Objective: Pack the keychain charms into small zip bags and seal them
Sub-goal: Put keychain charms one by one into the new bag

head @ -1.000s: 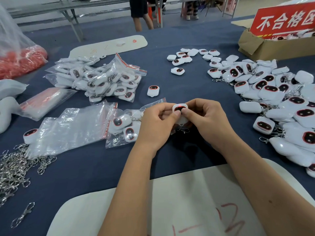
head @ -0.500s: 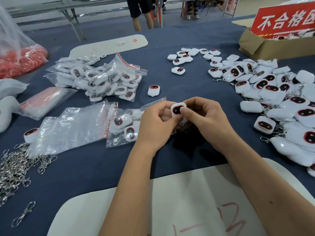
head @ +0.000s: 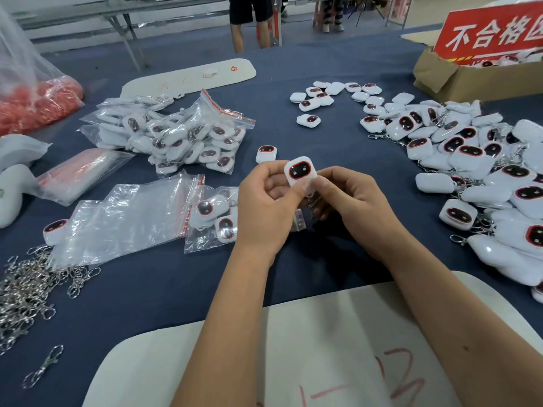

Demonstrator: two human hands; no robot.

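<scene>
Flanking hands (head: 311, 201): bagged charms (head: 176, 136) left, loose charms (head: 482, 177) right.

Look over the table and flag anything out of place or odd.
Mostly orderly piles. One bare charm lies alone on the cloth, apart from the loose heap and the bagged pile. Another sits half under the empty zip bags beside the metal clasps. Both hands hold a charm; no damage visible.

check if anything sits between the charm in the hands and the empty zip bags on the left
Yes. The charm is held by the left hand and right hand. A partly filled bag lies between it and the empty zip bags; lifting over clears it.
</scene>
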